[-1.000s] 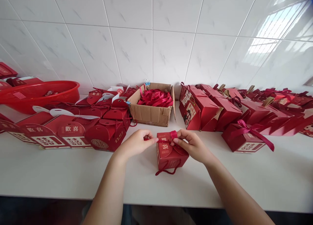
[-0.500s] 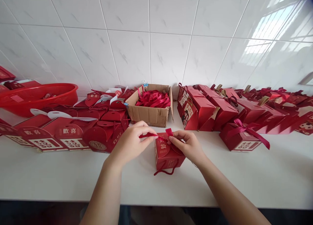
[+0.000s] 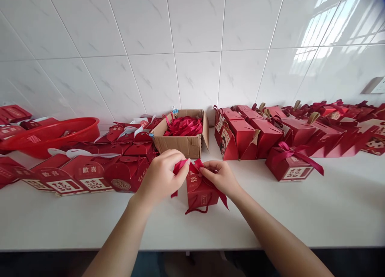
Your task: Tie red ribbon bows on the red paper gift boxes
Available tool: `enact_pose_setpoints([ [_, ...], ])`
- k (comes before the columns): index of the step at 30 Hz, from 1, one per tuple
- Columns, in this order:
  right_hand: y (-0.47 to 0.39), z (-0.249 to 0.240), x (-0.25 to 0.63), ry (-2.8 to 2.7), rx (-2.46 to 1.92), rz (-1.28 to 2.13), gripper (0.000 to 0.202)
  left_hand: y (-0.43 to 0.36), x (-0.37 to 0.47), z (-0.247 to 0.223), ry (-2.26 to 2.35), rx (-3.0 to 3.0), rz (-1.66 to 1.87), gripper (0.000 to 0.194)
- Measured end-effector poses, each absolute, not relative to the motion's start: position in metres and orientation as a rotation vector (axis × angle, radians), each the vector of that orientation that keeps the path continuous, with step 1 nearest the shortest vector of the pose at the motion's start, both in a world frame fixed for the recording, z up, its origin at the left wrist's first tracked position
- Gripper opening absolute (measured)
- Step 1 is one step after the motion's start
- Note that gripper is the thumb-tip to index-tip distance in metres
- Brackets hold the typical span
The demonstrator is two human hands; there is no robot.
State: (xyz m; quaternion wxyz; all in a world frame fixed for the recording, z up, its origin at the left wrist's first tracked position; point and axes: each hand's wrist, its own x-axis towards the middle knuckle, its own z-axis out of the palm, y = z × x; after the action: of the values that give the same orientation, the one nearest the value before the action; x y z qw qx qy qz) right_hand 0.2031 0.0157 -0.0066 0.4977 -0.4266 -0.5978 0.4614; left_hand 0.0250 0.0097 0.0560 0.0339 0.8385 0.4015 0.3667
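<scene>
While both hands work above the small red gift box [image 3: 194, 195], the step looks like forming a knot or bow in the dark-pink ribbon [image 3: 222, 199]. Box is upright on the tabletop [image 3: 168, 229], front middle, cord handle [image 3: 203, 210] on the near side. Left hand [image 3: 162, 174]: grip narrow, pinching ribbon just beside the box top. Right hand [image 3: 221, 176]: grip narrow too, fingertips closed on ribbon over the top. One tail hangs down the right side, another below the left fingers. Knot itself is hidden, can't tell how tight.

My read: next move calls for even tension both ways, ribbon flat, crossing kept centred, no crushing the lid.

Text: 喜 readable on the held box, character above it partly covered. Boxes at left [image 3: 90, 170] read 歡喜, with 囍 on pale panels. Bow-topped box [image 3: 278, 168] at right shows 囍 as well. Smaller print too fine. No brand legible.
</scene>
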Motion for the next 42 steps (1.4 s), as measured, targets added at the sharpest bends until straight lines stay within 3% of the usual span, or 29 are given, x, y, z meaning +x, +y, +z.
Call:
enact_pose_setpoints([
  [4, 0.016, -0.009, 0.203, -1.465, -1.001, 1.104, 0.017, 0.007, 0.021, 0.056, 1.33, 2.368, 1.011, 0.031],
  [12, 0.018, -0.013, 0.204, -1.498, -0.986, 1.076, 0.019, 0.003, 0.018, 0.059, 1.252, 2.142, 0.903, 0.017],
  [23, 0.019, -0.013, 0.204, -1.546, -0.957, 0.994, 0.019, 0.01, 0.037, 0.069, 1.126, 2.163, 0.742, 0.028],
  [32, 0.017, -0.012, 0.205, -1.569, -0.983, 0.916, 0.022, 0.046, 0.071, 0.095, 0.851, 2.241, 0.511, 0.019],
  [38, 0.014, -0.009, 0.207, -1.615, -0.978, 0.913, 0.017, 0.077, 0.088, 0.091, 0.837, 2.291, 0.472, 0.025],
  [42, 0.014, -0.01, 0.204, -1.594, -0.999, 0.884, 0.026, 0.088, 0.1, 0.083, 0.918, 2.488, 0.443, 0.018],
])
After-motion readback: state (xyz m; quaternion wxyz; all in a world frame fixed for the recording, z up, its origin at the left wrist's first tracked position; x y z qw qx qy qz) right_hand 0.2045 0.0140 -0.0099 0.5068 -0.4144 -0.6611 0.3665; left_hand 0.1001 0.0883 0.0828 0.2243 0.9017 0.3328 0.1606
